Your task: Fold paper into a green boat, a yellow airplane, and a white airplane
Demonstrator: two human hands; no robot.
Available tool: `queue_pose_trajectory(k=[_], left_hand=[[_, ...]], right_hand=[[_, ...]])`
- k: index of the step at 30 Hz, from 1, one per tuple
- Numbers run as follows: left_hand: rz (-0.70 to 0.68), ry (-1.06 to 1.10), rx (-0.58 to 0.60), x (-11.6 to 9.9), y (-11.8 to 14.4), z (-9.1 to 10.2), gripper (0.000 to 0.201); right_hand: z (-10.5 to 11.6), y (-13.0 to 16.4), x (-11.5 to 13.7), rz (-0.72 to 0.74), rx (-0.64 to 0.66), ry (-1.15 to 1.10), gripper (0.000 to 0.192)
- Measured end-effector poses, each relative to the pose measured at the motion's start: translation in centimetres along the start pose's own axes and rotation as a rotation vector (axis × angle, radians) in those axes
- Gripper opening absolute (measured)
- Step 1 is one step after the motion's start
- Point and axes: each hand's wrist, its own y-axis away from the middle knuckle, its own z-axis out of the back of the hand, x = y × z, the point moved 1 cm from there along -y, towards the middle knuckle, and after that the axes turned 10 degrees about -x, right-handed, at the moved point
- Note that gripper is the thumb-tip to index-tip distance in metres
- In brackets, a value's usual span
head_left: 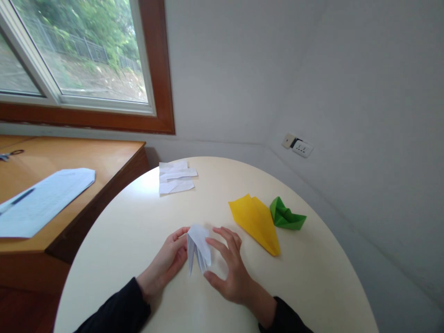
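Near the front edge of the round cream table (145,231), a folded white paper piece (198,249) stands on its edges between both hands, its layered flaps fanned slightly apart and its pointed end directed toward the person. The left hand (167,263) lies at the left side of the paper, its fingertips (182,232) curled against the upper left flap and its palm resting low on the tabletop. The right hand (231,270) arches over the right side: the forefinger touches the upper flap, the thumb presses at the lower tip, and the other fingers spread loosely above the table. Both hands are thus closed on the same paper piece, pinching it from opposite sides. Dark sleeves cover both forearms down to the wrists. Just right of the right hand, a yellow paper plane (256,221) lies flat with its nose pointing toward the near right. A green folded paper shape (286,216) lies at the yellow plane's far right side, touching or nearly touching it. Well beyond the hands, near the far edge of the table, several white paper scraps (175,178) lie overlapped. Left of the table, a wooden desk (104,159) carries a printed sheet (41,201) with a pen (17,199) lying on it. A window (79,60) with a brown wooden frame sits above the desk, and a wall socket (298,145) is mounted low on the grey wall at the right.
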Motion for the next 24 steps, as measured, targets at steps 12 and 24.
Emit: queue_pose_trajectory(k=[12, 24], left_hand=[[0.073, -0.024, 0.025, 0.3, 0.0, 0.1, 0.030], [0.164, 0.167, 0.005, 1.0, 0.2, -0.2, 0.015]], right_hand=[[-1.0, 0.3, 0.2, 0.075, 0.163, 0.056, 0.064], [-1.7, 0.5, -0.4, 0.029, 0.085, -0.112, 0.041]])
